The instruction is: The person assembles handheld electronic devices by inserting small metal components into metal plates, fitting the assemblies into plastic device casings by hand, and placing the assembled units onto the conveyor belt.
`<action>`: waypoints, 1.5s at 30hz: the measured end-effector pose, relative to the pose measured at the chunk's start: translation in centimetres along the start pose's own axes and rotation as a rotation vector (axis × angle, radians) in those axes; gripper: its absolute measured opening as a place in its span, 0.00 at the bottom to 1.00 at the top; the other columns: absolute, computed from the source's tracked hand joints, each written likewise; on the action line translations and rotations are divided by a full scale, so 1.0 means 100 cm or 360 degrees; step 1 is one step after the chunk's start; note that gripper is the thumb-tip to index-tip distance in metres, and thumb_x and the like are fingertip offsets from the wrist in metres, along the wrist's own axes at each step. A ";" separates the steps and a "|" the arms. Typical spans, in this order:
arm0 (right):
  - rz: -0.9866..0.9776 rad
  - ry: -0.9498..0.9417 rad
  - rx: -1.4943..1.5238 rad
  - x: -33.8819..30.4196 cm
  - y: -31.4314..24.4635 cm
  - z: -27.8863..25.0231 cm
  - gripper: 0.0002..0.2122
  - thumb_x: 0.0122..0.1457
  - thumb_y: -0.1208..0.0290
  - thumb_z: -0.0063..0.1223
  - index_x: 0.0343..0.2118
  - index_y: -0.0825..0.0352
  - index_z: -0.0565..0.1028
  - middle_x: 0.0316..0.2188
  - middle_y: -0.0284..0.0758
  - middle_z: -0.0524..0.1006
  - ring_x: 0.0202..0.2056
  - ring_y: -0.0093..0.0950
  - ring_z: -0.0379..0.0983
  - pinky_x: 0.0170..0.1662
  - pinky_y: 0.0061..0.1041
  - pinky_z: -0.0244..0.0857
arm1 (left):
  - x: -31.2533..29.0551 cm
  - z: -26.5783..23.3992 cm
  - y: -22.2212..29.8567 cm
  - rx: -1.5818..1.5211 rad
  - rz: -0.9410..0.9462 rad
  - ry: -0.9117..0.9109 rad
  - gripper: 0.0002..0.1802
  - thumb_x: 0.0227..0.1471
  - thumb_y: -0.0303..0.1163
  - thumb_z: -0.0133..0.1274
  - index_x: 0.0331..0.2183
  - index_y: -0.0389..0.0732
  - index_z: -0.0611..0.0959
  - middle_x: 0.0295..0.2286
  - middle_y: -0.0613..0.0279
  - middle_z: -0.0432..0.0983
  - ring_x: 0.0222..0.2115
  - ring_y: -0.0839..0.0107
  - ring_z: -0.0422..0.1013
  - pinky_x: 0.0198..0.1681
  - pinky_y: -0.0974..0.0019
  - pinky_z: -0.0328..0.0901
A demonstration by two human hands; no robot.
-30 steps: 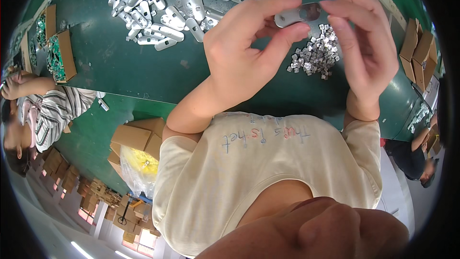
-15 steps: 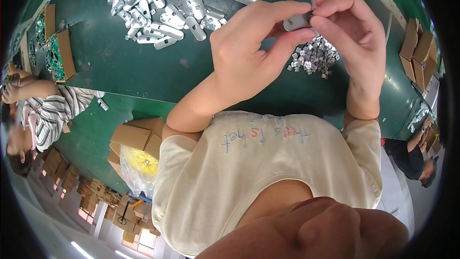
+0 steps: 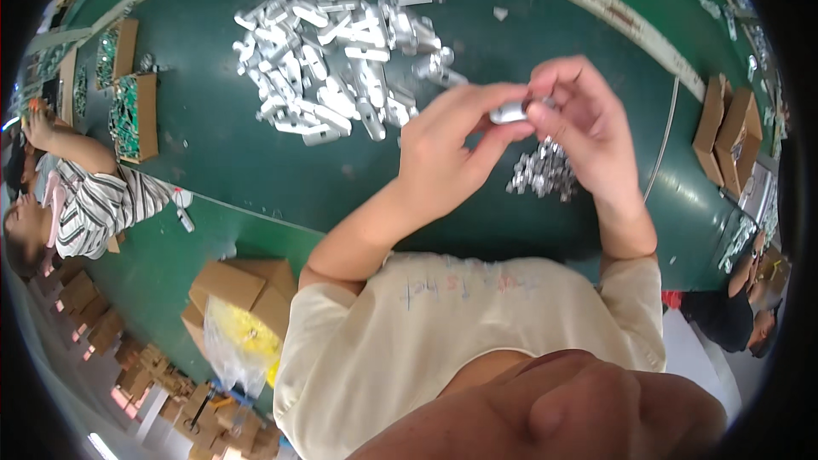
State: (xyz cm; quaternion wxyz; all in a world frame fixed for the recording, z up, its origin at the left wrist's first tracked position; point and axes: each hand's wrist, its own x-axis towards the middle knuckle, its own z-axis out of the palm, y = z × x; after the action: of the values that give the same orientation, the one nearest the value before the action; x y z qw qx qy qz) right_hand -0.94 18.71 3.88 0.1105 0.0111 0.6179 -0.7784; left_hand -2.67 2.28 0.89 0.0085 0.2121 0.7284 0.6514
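My left hand [image 3: 443,158] and my right hand [image 3: 584,128] meet above the dark green table [image 3: 221,153] and pinch one small silver metal part [image 3: 509,112] between their fingertips. Just below the hands lies a small heap of tiny silver pieces [image 3: 544,175]. Further back and to the left spreads a big pile of longer silver metal parts [image 3: 341,51]. My fingers hide most of the held part.
Cardboard trays of green circuit boards [image 3: 132,111] sit at the table's left end, near a person in a striped top [image 3: 94,204]. Brown boxes [image 3: 724,128] stand at the right. An open carton with a yellow bag [image 3: 239,324] rests on the floor. Another person [image 3: 733,307] sits at right.
Both hands have come closer together on the metal part and shifted slightly lower in the view; the right hand's fingers now close over its right end.
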 end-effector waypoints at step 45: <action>-0.0694 0.0808 -0.2082 0.219 -0.054 -0.256 0.12 0.53 0.67 0.49 0.37 0.64 0.64 0.27 0.44 0.69 0.30 0.41 0.68 0.32 0.36 0.62 | 0.002 0.004 -0.022 -0.0298 -0.0561 0.0016 0.13 0.47 0.20 0.52 0.38 0.30 0.74 0.26 0.56 0.77 0.27 0.74 0.75 0.30 0.77 0.68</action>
State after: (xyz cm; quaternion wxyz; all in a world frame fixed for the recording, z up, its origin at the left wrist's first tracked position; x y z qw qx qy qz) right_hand -26.34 41.09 -0.40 -0.2094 -0.0003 0.9508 -0.2283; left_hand -3.37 2.61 -1.25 0.1384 0.0763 0.6906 0.7058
